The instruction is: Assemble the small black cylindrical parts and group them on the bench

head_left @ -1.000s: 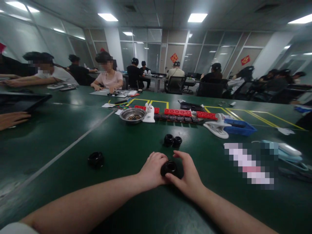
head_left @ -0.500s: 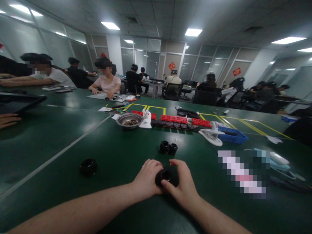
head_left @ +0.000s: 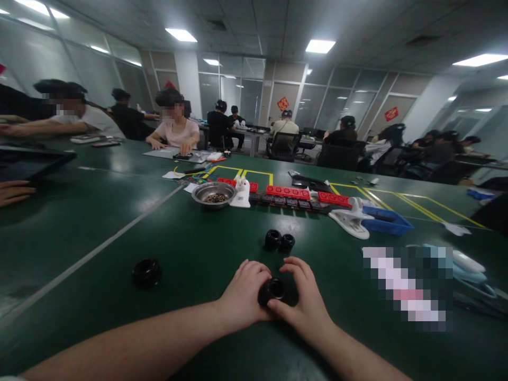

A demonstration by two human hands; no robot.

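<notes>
A glossy black ring-shaped piece (head_left: 275,289) with a round hole stands on the green table between my hands. My left hand (head_left: 248,291) is wrapped round its left side. My right hand (head_left: 307,296) curves about its right side, the thumb touching the front and the fingers apart from it behind. Just beyond my hands sit two similar black pieces, a larger one (head_left: 273,239) and a smaller one (head_left: 288,243), side by side. Another black piece (head_left: 146,272) lies off to the left.
A metal bowl (head_left: 213,195) of small parts, red strips (head_left: 288,191), a white clamp (head_left: 351,222) and a blue tray (head_left: 387,221) stand farther back. Cables lie at the right. A person (head_left: 174,124) sits across the table; another person's hand (head_left: 15,193) is at the left edge.
The view has shifted slightly, so the whole scene sits a little farther right. My hands stay round the same black piece, with little visible movement.
</notes>
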